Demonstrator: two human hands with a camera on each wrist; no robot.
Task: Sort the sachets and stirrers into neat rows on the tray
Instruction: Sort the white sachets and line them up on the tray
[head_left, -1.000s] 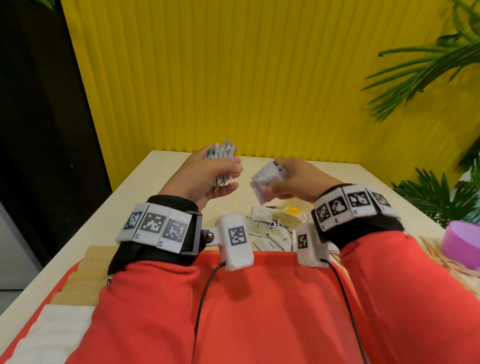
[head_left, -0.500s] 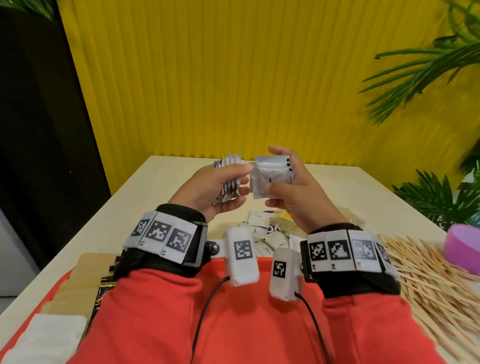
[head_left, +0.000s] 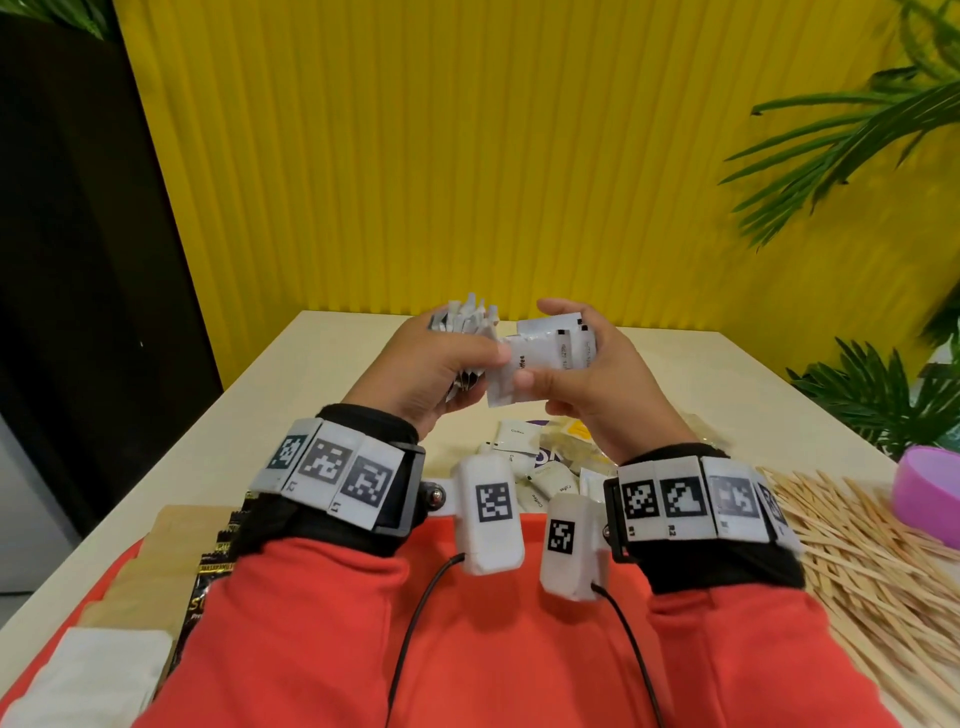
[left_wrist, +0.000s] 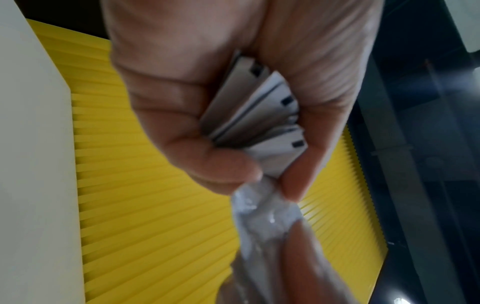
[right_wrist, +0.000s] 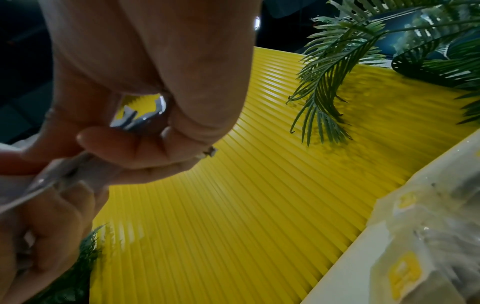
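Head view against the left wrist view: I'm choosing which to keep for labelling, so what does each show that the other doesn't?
Only the head view shows the red tray, loose sachets, wooden stirrers and purple bowl. Only the left wrist view shows the bottom edges of the sachet stack fanned inside the palm. Both show the left hand gripping that stack and meeting the sachets in the right hand.

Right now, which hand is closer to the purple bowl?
Right. The right hand is over the table's middle, nearer the purple bowl at the right edge; the left hand is farther left.
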